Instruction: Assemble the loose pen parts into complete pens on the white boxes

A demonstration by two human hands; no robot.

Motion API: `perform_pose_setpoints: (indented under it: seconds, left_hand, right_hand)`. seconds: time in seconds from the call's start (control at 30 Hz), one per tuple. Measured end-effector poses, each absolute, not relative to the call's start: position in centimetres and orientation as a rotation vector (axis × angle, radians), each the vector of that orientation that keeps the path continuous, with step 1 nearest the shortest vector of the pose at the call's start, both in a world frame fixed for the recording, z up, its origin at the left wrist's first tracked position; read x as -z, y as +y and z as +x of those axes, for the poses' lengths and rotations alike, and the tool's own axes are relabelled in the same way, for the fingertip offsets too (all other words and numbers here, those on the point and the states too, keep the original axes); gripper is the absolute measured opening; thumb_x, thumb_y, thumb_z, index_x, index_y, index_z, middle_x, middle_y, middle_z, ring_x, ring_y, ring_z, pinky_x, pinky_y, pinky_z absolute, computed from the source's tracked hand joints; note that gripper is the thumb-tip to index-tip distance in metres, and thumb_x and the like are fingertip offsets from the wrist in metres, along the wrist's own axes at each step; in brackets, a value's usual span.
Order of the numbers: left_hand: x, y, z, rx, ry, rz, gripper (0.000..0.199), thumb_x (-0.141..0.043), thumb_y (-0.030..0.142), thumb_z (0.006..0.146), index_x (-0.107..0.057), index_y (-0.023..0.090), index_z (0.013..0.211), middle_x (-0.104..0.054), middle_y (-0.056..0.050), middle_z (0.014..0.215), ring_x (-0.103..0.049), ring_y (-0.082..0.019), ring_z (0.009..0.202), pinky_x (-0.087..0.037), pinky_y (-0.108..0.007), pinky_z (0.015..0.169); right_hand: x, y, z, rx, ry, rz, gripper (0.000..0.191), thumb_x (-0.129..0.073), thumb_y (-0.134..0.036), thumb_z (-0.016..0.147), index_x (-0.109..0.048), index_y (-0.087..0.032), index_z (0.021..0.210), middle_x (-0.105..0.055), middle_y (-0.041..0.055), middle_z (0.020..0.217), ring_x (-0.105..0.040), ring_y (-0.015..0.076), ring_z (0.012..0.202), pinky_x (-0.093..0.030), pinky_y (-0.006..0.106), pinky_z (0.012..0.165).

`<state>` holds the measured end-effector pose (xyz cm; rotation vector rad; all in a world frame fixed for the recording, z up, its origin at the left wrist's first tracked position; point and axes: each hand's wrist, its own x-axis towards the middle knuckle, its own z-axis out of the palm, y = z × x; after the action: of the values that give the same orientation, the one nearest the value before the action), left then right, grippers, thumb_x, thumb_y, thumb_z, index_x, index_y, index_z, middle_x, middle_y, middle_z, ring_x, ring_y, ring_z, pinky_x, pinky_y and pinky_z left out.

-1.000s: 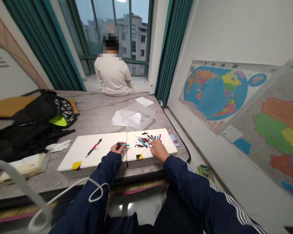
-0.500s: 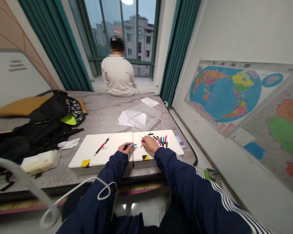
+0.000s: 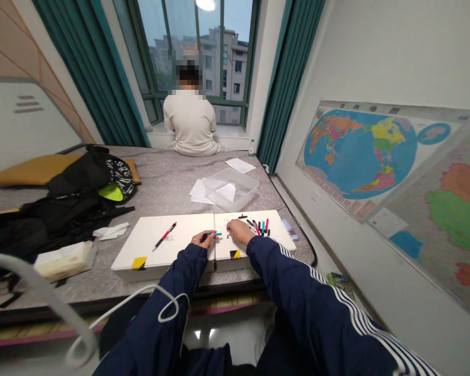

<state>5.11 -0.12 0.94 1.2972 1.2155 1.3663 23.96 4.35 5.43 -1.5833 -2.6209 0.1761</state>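
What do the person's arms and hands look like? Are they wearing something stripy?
Yes! The right sleeve is dark navy blue, with white stripes running along its outer side. The left sleeve is navy too, and a thin white cable loops across it. The left hand and right hand wear no gloves.

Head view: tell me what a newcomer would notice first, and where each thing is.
The big blue world map on the wall at right probably draws the eye first, then the person in a pale shirt seated before the window. Nearer, loose pens lie on the right white box beside the right hand, while the left hand holds a blue-ended piece.
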Motion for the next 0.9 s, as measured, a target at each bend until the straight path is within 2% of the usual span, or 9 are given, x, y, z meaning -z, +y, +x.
perform_pose_setpoints:
  seconds: [0.17, 0.27, 0.33, 0.47, 0.53, 0.73, 0.9]
  left_hand:
    - [-0.9, -0.2, 5.2, -1.372, 1.217, 1.317, 0.044, -0.069, 0.046, 0.070, -0.072, 0.008, 0.090, -0.073, -0.013, 0.070, -0.051, -0.010, 0.042, -0.038, -0.021, 0.040]
    - [-0.7, -0.1, 5.2, -1.386, 1.218, 1.316, 0.043, -0.069, 0.046, 0.070, -0.072, 0.008, 0.090, -0.072, -0.013, 0.069, -0.047, -0.009, 0.039, -0.037, -0.021, 0.039]
    - [-0.5, 0.0, 5.2, -1.393, 1.214, 1.310, 0.042, -0.069, 0.045, 0.071, -0.071, 0.008, 0.090, -0.072, -0.012, 0.068, -0.044, -0.007, 0.038, -0.035, -0.021, 0.039]
    - [-0.2, 0.2, 5.0, -1.359, 1.201, 1.315, 0.043, -0.068, 0.045, 0.072, -0.070, 0.007, 0.092, -0.073, -0.013, 0.071, -0.042, -0.006, 0.038, -0.035, -0.020, 0.039]
    - [-0.1, 0.2, 5.0, -1.341, 1.202, 1.320, 0.044, -0.068, 0.045, 0.072, -0.070, 0.007, 0.093, -0.073, -0.013, 0.072, -0.042, -0.006, 0.039, -0.035, -0.020, 0.039]
    - [-0.1, 0.3, 5.2, -1.359, 1.213, 1.309, 0.045, -0.068, 0.047, 0.071, -0.070, 0.007, 0.090, -0.072, -0.013, 0.070, -0.038, -0.005, 0.035, -0.030, -0.020, 0.036]
    - [0.0, 0.3, 5.0, -1.348, 1.222, 1.338, 0.044, -0.068, 0.047, 0.072, -0.070, 0.008, 0.092, -0.072, -0.013, 0.070, -0.042, -0.006, 0.038, -0.034, -0.021, 0.039]
  right_hand:
    - [-5.5, 4.1, 24.4, -0.110, -2.632, -1.548, 0.027, -0.044, -0.013, 0.089, -0.063, -0.014, 0.109, -0.063, 0.0138, 0.105, -0.055, 0.0216, 0.102, -0.038, 0.026, 0.089]
    - [-5.5, 3.8, 24.7, -0.092, -2.579, -1.553, 0.031, -0.043, -0.014, 0.091, -0.059, -0.015, 0.117, -0.062, 0.0128, 0.107, -0.054, 0.0206, 0.104, -0.037, 0.026, 0.090]
    - [-5.5, 3.6, 24.8, -0.101, -2.576, -1.562, 0.030, -0.043, -0.015, 0.091, -0.061, -0.015, 0.115, -0.061, 0.0131, 0.107, -0.054, 0.0209, 0.103, -0.038, 0.027, 0.089]
    - [-5.7, 3.8, 25.0, -0.177, -2.682, -1.536, 0.023, -0.046, -0.016, 0.089, -0.068, -0.015, 0.095, -0.065, 0.0124, 0.101, -0.058, 0.0219, 0.096, -0.040, 0.028, 0.083]
    - [-5.9, 4.1, 25.0, -0.211, -2.705, -1.528, 0.021, -0.049, -0.017, 0.087, -0.069, -0.016, 0.092, -0.066, 0.0110, 0.099, -0.059, 0.0216, 0.094, -0.040, 0.028, 0.080]
    - [-6.7, 5.0, 24.7, -0.289, -2.720, -1.549, 0.020, -0.055, -0.013, 0.079, -0.068, -0.017, 0.093, -0.068, 0.0105, 0.095, -0.061, 0.0207, 0.089, -0.041, 0.025, 0.073]
    - [-6.2, 4.4, 25.3, -0.235, -2.602, -1.516, 0.026, -0.055, -0.014, 0.082, -0.065, -0.015, 0.106, -0.065, 0.0119, 0.107, -0.059, 0.0202, 0.099, -0.040, 0.025, 0.082]
